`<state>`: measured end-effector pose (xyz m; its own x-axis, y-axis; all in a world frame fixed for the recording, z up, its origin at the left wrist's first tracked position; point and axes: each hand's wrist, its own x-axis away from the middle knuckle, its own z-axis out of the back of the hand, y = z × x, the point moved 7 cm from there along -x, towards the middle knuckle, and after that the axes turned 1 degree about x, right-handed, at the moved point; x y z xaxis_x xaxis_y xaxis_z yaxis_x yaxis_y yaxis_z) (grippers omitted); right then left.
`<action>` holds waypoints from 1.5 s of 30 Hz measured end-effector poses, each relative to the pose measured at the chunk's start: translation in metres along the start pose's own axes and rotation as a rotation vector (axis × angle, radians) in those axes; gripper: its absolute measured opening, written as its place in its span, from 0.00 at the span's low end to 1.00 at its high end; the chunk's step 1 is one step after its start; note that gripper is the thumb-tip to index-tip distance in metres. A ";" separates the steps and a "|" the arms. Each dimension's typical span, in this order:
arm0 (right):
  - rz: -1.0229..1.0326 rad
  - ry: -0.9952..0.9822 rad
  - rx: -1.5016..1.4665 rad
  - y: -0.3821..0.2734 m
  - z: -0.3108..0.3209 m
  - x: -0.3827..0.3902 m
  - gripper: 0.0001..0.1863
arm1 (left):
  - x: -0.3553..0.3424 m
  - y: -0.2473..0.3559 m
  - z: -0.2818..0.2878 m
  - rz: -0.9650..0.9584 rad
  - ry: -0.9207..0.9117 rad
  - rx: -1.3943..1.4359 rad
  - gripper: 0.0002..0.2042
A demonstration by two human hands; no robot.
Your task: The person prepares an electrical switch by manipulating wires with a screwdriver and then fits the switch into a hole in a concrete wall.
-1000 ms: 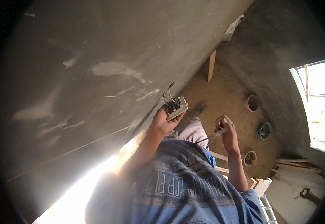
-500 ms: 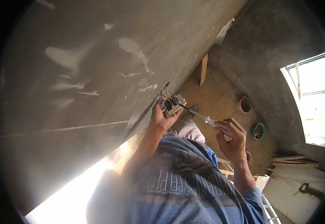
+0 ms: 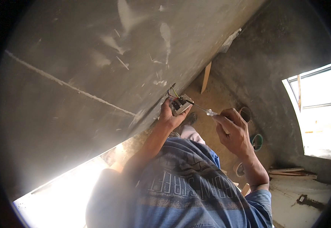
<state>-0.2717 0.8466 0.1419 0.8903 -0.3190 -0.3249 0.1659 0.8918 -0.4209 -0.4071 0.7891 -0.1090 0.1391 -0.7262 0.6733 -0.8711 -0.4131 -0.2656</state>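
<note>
My left hand [image 3: 172, 118] is closed around a white electrical fitting [image 3: 184, 108], its back with dark terminals turned up. Thin wires [image 3: 174, 92], one of them yellow-green, run from a hole in the grey wall into the fitting. In my right hand [image 3: 233, 131] is a screwdriver [image 3: 210, 112] with a clear handle. Its shaft points left at the fitting, and the dark end lies at the terminals; whether the tip sits in a screw is too small to tell.
The plastered wall [image 3: 78, 125] rises close on my left. Below on the floor are a brownish bucket [image 3: 245, 113], a green bucket [image 3: 257, 142] and a leaning wooden plank [image 3: 206, 78]. Timber pieces [image 3: 292, 173] lie at the right, under a bright window [image 3: 319, 102].
My right hand has turned and risen slightly, its fingers now further round the screwdriver handle. My left hand and the fitting have shifted a little to the right in view. The view itself has tilted.
</note>
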 end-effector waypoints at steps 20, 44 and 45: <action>-0.060 0.041 -0.062 -0.007 0.001 0.001 0.14 | -0.003 -0.003 -0.003 -0.016 0.004 0.068 0.18; 0.164 -0.099 0.088 -0.037 0.002 -0.023 0.14 | -0.016 -0.004 0.002 -0.029 0.004 0.090 0.14; 0.113 -0.155 0.113 -0.032 -0.003 -0.021 0.14 | -0.017 -0.004 0.002 -0.017 -0.006 0.100 0.13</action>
<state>-0.2969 0.8241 0.1596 0.9590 -0.1700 -0.2266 0.1005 0.9521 -0.2889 -0.4045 0.8018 -0.1205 0.1566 -0.7216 0.6744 -0.8170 -0.4783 -0.3220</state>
